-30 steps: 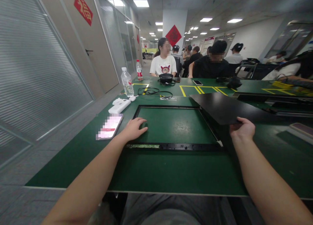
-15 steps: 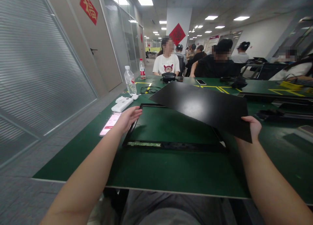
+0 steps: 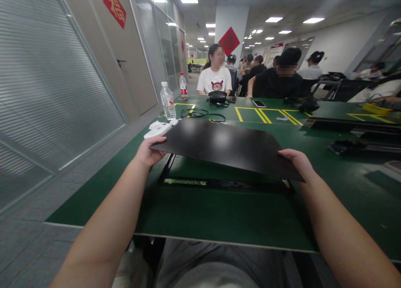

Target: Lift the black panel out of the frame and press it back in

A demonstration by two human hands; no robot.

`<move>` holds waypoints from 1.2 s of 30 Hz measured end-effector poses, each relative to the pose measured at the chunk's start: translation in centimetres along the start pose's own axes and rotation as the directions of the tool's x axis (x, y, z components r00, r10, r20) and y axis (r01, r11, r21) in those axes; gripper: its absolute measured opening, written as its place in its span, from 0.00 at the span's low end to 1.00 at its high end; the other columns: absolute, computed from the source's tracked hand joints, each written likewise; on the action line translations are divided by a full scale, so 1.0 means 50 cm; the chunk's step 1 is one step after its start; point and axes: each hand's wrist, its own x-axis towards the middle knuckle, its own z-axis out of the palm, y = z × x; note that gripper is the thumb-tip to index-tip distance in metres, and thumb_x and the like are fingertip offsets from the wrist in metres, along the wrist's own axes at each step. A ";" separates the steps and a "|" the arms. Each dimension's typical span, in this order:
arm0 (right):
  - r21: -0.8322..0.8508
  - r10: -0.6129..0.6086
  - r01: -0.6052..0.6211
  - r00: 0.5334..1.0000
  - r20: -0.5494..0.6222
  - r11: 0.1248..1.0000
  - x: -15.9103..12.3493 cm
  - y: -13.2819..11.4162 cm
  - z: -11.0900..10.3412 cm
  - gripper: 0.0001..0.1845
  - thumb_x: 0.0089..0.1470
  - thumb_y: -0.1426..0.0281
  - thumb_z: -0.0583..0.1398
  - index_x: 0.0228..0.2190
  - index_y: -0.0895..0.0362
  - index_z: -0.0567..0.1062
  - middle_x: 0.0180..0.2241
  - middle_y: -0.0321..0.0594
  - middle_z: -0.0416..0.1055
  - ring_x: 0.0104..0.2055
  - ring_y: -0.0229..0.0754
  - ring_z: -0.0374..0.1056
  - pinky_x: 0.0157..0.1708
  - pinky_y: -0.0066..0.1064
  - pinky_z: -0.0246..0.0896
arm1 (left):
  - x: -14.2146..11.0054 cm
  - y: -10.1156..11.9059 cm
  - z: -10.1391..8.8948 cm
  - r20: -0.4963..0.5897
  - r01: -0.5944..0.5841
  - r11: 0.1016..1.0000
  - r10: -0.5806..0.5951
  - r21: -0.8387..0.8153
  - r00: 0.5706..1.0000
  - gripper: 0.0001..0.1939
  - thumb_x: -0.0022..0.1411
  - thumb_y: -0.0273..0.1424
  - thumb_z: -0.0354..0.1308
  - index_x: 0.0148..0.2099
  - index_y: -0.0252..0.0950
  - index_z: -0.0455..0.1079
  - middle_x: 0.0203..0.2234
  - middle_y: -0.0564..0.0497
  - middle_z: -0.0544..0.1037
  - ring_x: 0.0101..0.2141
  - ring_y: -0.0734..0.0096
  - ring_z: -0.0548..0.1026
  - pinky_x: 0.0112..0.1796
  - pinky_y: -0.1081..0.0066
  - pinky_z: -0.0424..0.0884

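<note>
A thin, glossy black panel (image 3: 219,142) is held between my two hands, above the table. My left hand (image 3: 151,151) grips its left edge, thumb on top and fingers below. At the right edge, my right hand (image 3: 297,161) pinches it, with the thumb over the top face. The panel slopes down toward the right and reflects the ceiling lights. Beneath it lies a black rectangular frame (image 3: 244,185) on the table, whose near bar carries a strip of green circuit board (image 3: 184,182). Most of the frame's far side is hidden by the panel.
On the green table (image 3: 225,219), white devices (image 3: 156,129) and a water bottle (image 3: 168,100) stand left, with a red-capped bottle (image 3: 183,86) behind. Black cables (image 3: 200,113) lie beyond the panel. Long black parts (image 3: 344,127) lie right. A person in white (image 3: 216,77) and another in black (image 3: 278,81) sit across.
The black panel has moved left and lower over the frame. My left hand, open beside the frame before, now grips the panel's left edge. My right hand has moved left with it.
</note>
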 end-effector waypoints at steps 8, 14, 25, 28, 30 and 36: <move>0.016 0.047 -0.047 0.999 -0.011 0.999 0.000 -0.007 0.004 0.20 0.46 0.73 0.59 0.43 0.56 0.80 0.43 0.49 0.82 0.42 0.48 0.79 0.39 0.36 0.77 | -0.021 0.031 -0.004 -0.097 -0.103 0.994 0.107 0.043 0.989 0.23 0.42 0.20 0.61 0.45 0.32 0.80 0.25 0.51 0.82 0.23 0.68 0.77 0.25 0.74 0.74; 0.030 0.061 -0.056 0.982 -0.180 0.998 0.000 -0.006 0.014 0.18 0.50 0.75 0.57 0.45 0.57 0.73 0.37 0.54 0.82 0.40 0.49 0.80 0.41 0.39 0.76 | -0.021 0.021 0.002 0.002 -0.135 0.981 0.136 0.138 0.991 0.14 0.39 0.23 0.64 0.34 0.35 0.79 0.23 0.52 0.80 0.22 0.70 0.74 0.25 0.75 0.72; -0.014 0.031 -0.035 0.972 -0.235 0.999 -0.001 -0.006 0.018 0.13 0.54 0.76 0.57 0.42 0.56 0.74 0.32 0.49 0.82 0.24 0.38 0.70 0.21 0.25 0.65 | -0.018 0.014 0.004 0.046 -0.154 0.955 0.147 0.255 0.988 0.17 0.38 0.27 0.68 0.36 0.35 0.81 0.27 0.50 0.83 0.25 0.68 0.77 0.27 0.74 0.73; 0.001 0.045 -0.046 0.972 -0.232 0.999 -0.004 -0.011 0.020 0.12 0.54 0.76 0.56 0.41 0.57 0.73 0.32 0.51 0.81 0.20 0.35 0.63 0.16 0.22 0.58 | -0.017 0.013 0.004 0.050 -0.155 0.952 0.147 0.263 0.988 0.17 0.38 0.27 0.68 0.36 0.35 0.81 0.27 0.51 0.83 0.26 0.67 0.78 0.28 0.73 0.74; 0.018 0.060 -0.057 0.967 -0.248 0.998 -0.004 -0.013 0.019 0.11 0.55 0.76 0.56 0.41 0.57 0.72 0.32 0.53 0.81 0.18 0.34 0.58 0.14 0.21 0.53 | -0.015 0.009 0.005 0.054 -0.158 0.948 0.149 0.278 0.987 0.17 0.38 0.27 0.68 0.37 0.35 0.81 0.27 0.51 0.83 0.26 0.66 0.79 0.29 0.73 0.75; 0.019 0.063 -0.060 0.939 -0.337 0.998 0.007 -0.009 0.006 0.07 0.55 0.76 0.57 0.37 0.57 0.70 0.29 0.53 0.79 0.16 0.31 0.51 0.12 0.21 0.50 | -0.014 -0.004 0.011 0.055 -0.124 0.933 0.112 0.339 0.992 0.15 0.38 0.28 0.70 0.34 0.36 0.80 0.25 0.52 0.83 0.26 0.67 0.79 0.28 0.74 0.74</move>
